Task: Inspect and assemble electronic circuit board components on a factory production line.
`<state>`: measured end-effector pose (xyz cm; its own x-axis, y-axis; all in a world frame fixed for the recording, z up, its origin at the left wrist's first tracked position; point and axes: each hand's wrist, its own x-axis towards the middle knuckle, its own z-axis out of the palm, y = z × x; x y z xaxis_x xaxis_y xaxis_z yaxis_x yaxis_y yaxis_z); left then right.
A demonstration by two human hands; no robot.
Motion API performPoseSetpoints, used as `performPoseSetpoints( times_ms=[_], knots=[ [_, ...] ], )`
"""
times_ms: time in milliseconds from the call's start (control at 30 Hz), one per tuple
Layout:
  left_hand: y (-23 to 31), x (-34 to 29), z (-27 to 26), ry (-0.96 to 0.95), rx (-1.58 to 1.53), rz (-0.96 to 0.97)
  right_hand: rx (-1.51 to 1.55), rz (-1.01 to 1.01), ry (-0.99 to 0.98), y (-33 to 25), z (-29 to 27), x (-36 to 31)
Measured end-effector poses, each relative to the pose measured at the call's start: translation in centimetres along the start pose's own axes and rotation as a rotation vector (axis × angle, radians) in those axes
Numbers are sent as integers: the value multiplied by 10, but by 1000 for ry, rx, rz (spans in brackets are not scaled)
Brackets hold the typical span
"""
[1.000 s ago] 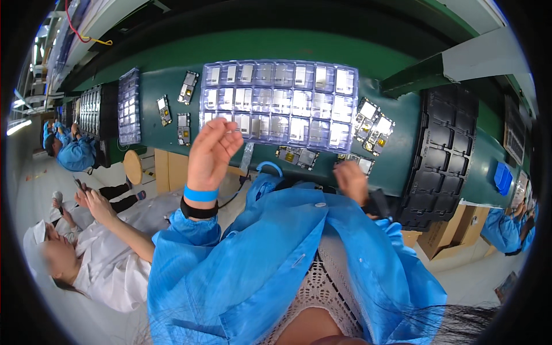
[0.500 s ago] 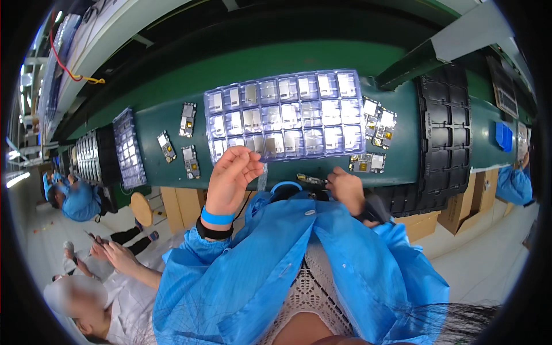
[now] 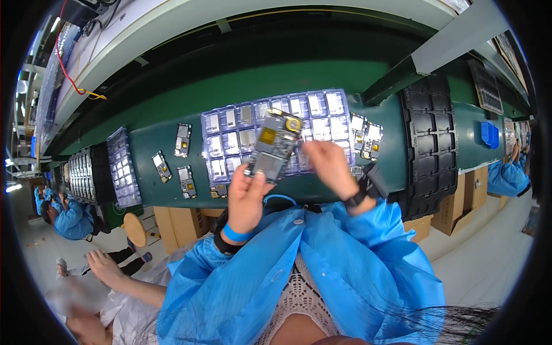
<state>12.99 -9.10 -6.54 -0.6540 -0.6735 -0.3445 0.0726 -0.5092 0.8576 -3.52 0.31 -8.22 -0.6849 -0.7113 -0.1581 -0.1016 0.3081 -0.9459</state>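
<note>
A phone-sized circuit board [image 3: 270, 150], with metal shields and a round gold-coloured part, is tilted up in front of me above the clear tray. My left hand [image 3: 246, 198] is closed on its lower end, thumb on top. Just right of the board, my right hand [image 3: 330, 167] is raised, its fingers curled together and somewhat blurred; whatever they may hold is hidden. Beneath, the clear compartment tray [image 3: 204, 135] bears rows of flat silvery metal pieces, partly covered by the board and my hands.
Left of the tray lie several loose boards [image 3: 183, 140]; more boards [image 3: 372, 141] lie at its right. Black trays [image 3: 430, 132] stand further right, near a blue bin [image 3: 490, 134]. Another clear tray [image 3: 123, 167] leans at left. A metal post [image 3: 397, 77] rises behind. A person in white is at lower left.
My right hand has come up from the table's near edge to beside the left. A circuit board from that edge is now in my left hand, raised over the tray.
</note>
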Motion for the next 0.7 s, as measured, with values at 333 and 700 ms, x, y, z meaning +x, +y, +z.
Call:
performPoseSetpoints(
  times_ms=[333, 700],
  knots=[
    [32, 20, -9, -139, -113, 10, -822, -307, 45, 31, -30, 115],
    [23, 18, 38, -123, -402, 50, 456, 53, 71, -16, -81, 32]
  ],
)
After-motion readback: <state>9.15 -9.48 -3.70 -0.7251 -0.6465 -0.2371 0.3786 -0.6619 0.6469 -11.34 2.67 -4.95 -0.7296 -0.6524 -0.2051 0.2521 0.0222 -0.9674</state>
